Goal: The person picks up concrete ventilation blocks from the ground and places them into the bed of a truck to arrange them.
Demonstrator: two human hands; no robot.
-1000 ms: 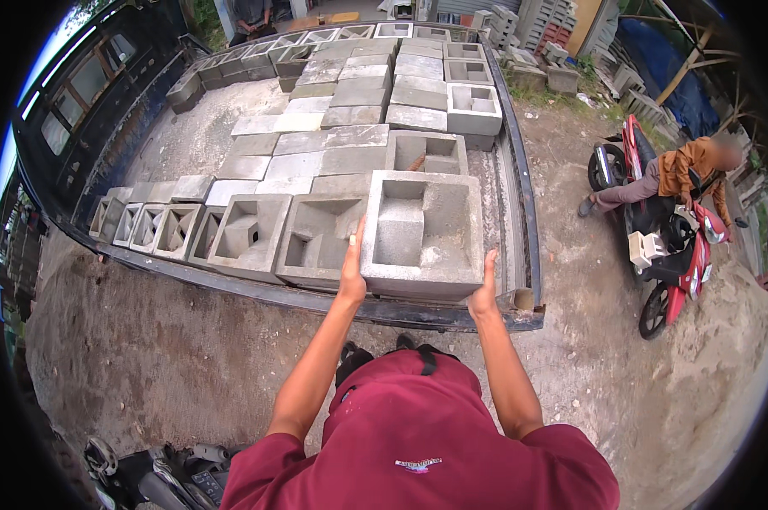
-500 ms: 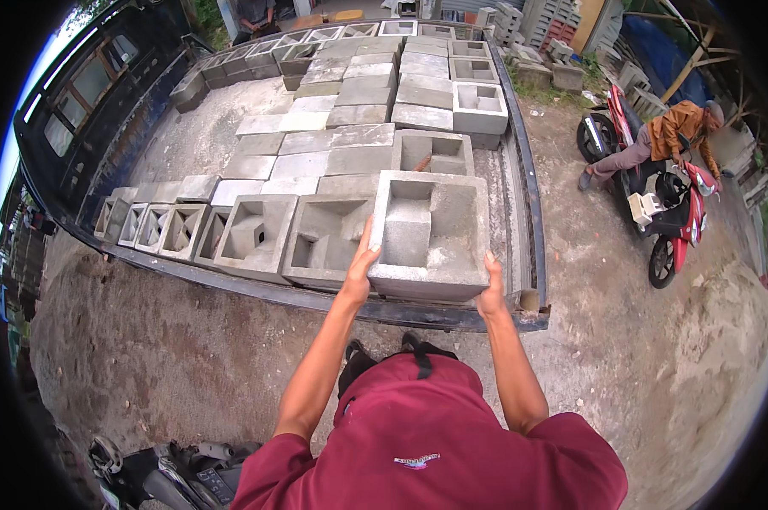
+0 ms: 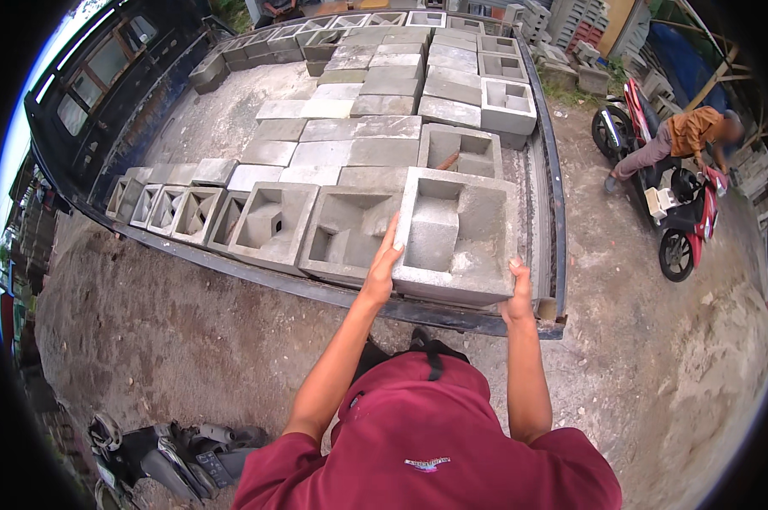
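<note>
A square grey concrete breeze block (image 3: 484,223), with a hollow, stepped face turned up, is between my two hands at the near right corner of the truck bed. My left hand (image 3: 384,270) presses along its left side, thumb near the front edge. On the opposite side, my right hand (image 3: 518,293) grips near the front corner, thumb up. Whether the block's underside rests on anything is hidden. Just left of it sits a similar breeze block (image 3: 316,246), close to my left fingers. Behind it lies another hollow block (image 3: 431,140) with a reddish-brown piece in it.
Rows of solid-looking grey blocks (image 3: 324,153) fill much of the truck bed, whose metal rim (image 3: 556,204) runs along the right. A person in an orange-brown jacket (image 3: 694,132) sits on a red motorbike (image 3: 698,212). A dark motorbike (image 3: 176,467) stands at lower left.
The whole view has shifted, so truck and blocks appear farther right. Both hands keep their hold on the breeze block, which has barely moved relative to the truck bed.
</note>
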